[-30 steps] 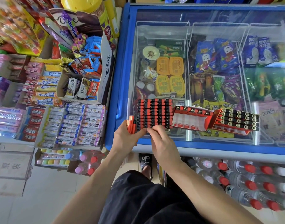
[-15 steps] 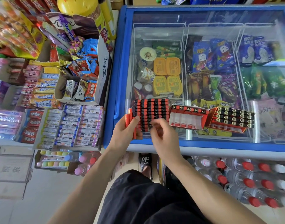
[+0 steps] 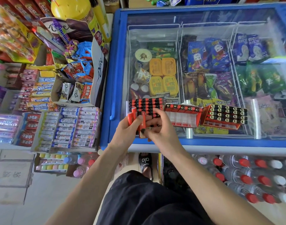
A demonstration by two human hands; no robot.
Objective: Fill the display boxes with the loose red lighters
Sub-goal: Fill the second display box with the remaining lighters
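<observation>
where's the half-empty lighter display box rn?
Head view, centre: the half-empty display box sits on the freezer lid, between two fuller boxes, just right of the right hand.

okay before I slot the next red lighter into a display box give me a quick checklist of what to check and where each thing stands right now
1. Loose red lighters in hand: ok, the left hand grips a bundle.
2. One lighter singled out: ok, the right hand pinches one lighter at the bundle.
3. Free slots in the left display box: cannot tell, the hands cover its near rows.
4. Free slots in the middle display box: ok, only the far row is filled.
5. Boxes seated steadily on the freezer lid: ok, all three rest on the glass.
</observation>
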